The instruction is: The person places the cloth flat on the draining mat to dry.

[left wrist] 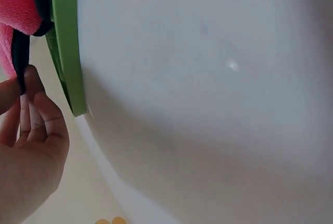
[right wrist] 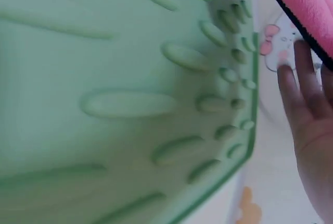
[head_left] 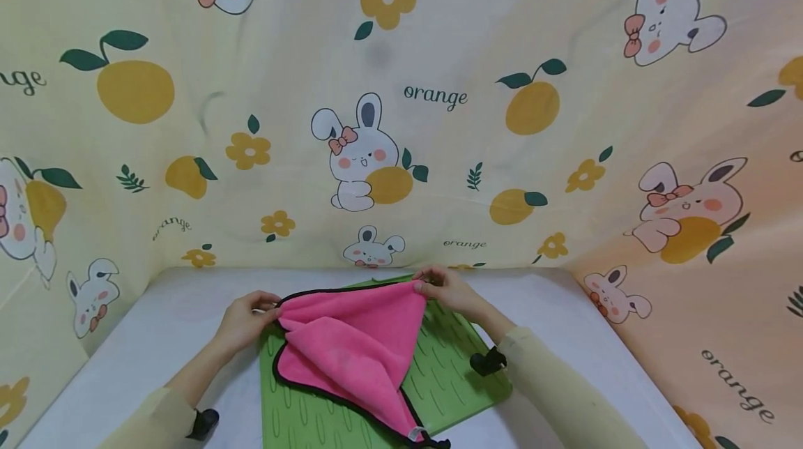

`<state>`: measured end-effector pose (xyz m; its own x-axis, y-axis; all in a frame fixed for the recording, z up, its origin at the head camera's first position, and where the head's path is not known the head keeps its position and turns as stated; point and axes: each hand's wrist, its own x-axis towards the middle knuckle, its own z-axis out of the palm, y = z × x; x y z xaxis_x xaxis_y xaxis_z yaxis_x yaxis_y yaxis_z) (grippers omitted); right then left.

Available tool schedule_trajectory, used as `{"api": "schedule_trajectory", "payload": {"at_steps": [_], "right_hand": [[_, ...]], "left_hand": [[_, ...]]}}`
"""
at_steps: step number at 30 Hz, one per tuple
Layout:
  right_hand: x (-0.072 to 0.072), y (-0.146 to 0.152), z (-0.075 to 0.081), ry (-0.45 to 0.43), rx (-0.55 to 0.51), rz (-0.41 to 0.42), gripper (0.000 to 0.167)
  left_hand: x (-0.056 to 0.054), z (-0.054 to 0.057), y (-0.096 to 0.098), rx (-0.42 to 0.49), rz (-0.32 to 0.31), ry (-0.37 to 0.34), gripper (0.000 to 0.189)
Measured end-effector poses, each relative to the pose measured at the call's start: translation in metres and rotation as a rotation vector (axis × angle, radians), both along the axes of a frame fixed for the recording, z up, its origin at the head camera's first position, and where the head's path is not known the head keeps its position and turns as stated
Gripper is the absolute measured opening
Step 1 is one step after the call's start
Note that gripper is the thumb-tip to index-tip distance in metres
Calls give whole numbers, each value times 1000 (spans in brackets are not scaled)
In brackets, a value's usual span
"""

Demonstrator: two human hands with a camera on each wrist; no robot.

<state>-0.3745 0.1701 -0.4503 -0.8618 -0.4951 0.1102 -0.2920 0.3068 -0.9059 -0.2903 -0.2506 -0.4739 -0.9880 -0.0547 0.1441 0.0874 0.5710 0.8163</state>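
A pink cloth [head_left: 351, 351] with black edging, a plush towel by its texture, lies partly bunched over a green ridged board [head_left: 464, 365]. My left hand [head_left: 243, 320] pinches its far left corner between thumb and fingers; the left wrist view shows the black edging [left wrist: 21, 52] caught there by the left hand [left wrist: 39, 130]. At the far right corner my right hand [head_left: 454, 293] pinches the cloth, and the top edge stretches between both hands. In the right wrist view the right hand [right wrist: 315, 114] is partly cut off, some fingers extended beside the edging. The near corner hangs toward the front with a small white tag [head_left: 417, 433].
The board rests on a white tabletop [head_left: 150, 337]. Behind and at both sides stands a cream sheet [head_left: 439, 156] printed with rabbits, oranges and flowers. Black straps [head_left: 488, 363] sit on both wrists over pale sleeves.
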Motion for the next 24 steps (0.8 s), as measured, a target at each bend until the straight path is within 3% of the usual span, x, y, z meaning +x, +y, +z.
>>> {"api": "schedule_trajectory", "payload": {"at_steps": [4,12,20,24], "right_hand": [[-3,-1,5,-39,-31,-28,31],[-23,0,-6,178,198,-177,10],[-36,3,-19,125,285,-225,13],[-37,2,-24,77,302,-155,28]], "left_hand": [[-2,0,0,13,4,1,30],[-5,-3,15,5,-43,-28,26],[-12,-5,26,-83,-49,-44,20],[-14,-7,27,-132,-61,-29,20]]}}
